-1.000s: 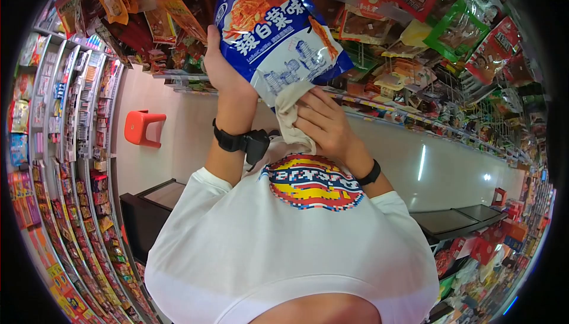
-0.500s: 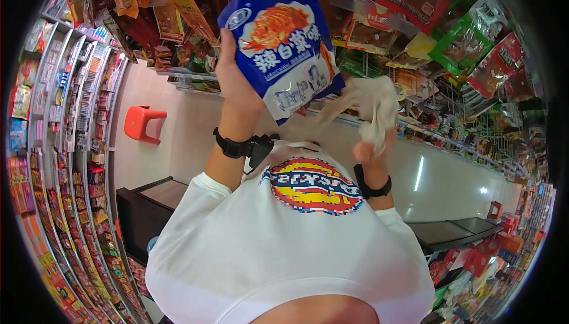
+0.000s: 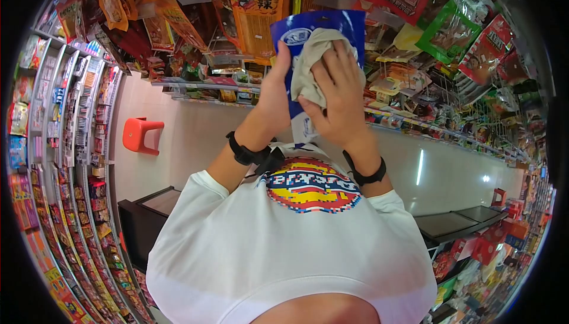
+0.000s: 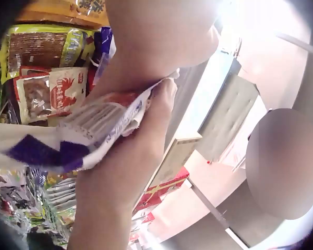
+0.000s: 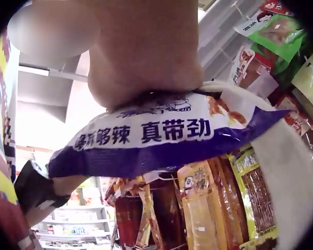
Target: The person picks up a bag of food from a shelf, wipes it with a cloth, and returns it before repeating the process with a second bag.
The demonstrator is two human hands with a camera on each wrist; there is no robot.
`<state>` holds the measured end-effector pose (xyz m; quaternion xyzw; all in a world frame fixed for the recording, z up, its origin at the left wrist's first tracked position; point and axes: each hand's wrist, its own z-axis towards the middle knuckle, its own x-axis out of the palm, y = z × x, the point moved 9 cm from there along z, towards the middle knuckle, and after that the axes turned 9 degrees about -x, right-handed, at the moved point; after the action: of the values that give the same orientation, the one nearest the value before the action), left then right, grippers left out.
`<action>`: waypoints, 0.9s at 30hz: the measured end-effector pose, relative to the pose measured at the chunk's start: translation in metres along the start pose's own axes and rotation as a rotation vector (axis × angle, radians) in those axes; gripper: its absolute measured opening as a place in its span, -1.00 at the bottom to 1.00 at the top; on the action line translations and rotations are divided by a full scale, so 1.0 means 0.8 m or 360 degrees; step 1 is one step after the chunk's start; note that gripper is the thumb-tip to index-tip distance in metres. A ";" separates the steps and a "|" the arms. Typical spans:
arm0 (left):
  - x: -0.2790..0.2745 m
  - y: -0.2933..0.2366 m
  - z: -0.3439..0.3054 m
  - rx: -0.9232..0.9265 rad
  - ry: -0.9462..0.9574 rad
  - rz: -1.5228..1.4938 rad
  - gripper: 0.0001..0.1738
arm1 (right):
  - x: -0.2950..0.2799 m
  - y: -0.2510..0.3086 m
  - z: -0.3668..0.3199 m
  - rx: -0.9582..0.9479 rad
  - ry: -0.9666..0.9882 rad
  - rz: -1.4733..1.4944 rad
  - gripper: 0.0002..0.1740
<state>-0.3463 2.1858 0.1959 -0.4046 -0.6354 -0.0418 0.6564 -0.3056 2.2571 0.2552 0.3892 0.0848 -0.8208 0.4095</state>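
A blue-and-white packet (image 3: 353,23) stands raised in front of the chest. The left hand (image 3: 269,102) grips its left side, thumb along the front. Fingers of the right hand (image 3: 341,99) are spread and press a pale crumpled cloth (image 3: 305,78) on the packet's face, thumb at the cloth's lower edge. Seen from the left wrist, the packet (image 4: 107,125) lies slanted between the two hands. The right wrist view has the packet's white-and-purple lower part (image 5: 172,130) beneath the right hand (image 5: 146,57), with pale cloth (image 5: 287,177) at the right.
Hanging snack bags, an orange one (image 3: 258,10) among them, fill the racks behind the packet. Shelves of goods (image 3: 65,146) line the far left. On the floor are a red stool (image 3: 139,134) and dark low units (image 3: 145,217) beside the person.
Between the earlier frames the right hand swung the cloth away to the right; now it lies on the packet's upper face. The packet has moved right and down and stands more upright, still in the left hand.
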 end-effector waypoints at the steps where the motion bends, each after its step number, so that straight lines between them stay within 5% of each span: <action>1: -0.001 -0.004 0.001 -0.0001 -0.0002 0.0000 -0.25 | 0.008 0.004 -0.002 0.0001 0.0067 0.0041 -0.35; 5: -0.005 -0.040 0.001 0.0220 0.0070 -0.0218 -0.31 | 0.024 0.020 -0.026 -0.0034 0.0150 0.0153 -0.34; 7: -0.021 -0.070 -0.009 0.0456 -0.0139 -0.0185 -0.38 | 0.025 0.029 -0.035 -0.0077 0.0131 0.0178 -0.34; 13: -0.072 -0.089 -0.010 0.0491 -0.0371 -0.0333 -0.41 | 0.052 0.025 -0.065 -0.0107 0.0219 0.0155 -0.42; 16: -0.068 -0.080 -0.008 0.0408 -0.0284 -0.0472 -0.37 | 0.049 0.022 -0.079 -0.0222 0.0015 -0.0190 -0.51; 23: -0.021 -0.073 -0.015 0.0461 0.0196 -0.0475 -0.25 | 0.026 -0.011 -0.095 0.0004 -0.0261 -0.0258 -0.49; 24: 0.004 -0.081 -0.024 0.0581 0.0233 0.0031 0.00 | 0.027 -0.030 -0.114 0.0208 -0.0295 -0.0057 -0.47; 26: 0.022 -0.085 -0.031 0.0642 0.0285 0.0292 0.01 | 0.030 -0.046 -0.130 0.0374 -0.0343 0.0128 -0.45; 27: 0.032 -0.086 -0.035 0.0684 0.0300 0.0543 0.02 | 0.028 -0.071 -0.144 0.0710 -0.0668 0.0552 -0.47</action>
<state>-0.3579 2.1352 0.2543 -0.3515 -0.4885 0.1674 0.7809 -0.2896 2.3333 0.1506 0.3005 -0.2499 -0.7995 0.4562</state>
